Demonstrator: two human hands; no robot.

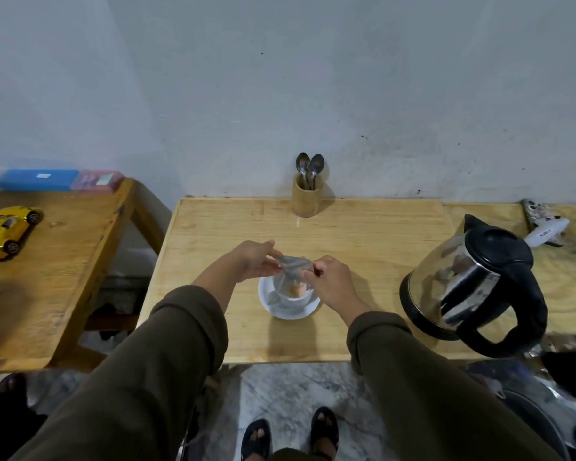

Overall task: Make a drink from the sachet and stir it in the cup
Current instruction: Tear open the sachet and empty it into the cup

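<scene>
Wooden table against a grey wall: I'm emptying the sachet into the cup.

My left hand and right hand each pinch one end of it directly above the cup on its saucer; its long axis runs left to right, mouth apparently tipped down. Orange powder already shows inside. Left, I judge: water from the kettle at right, then stirring with one of the spoons from the far holder.
</scene>
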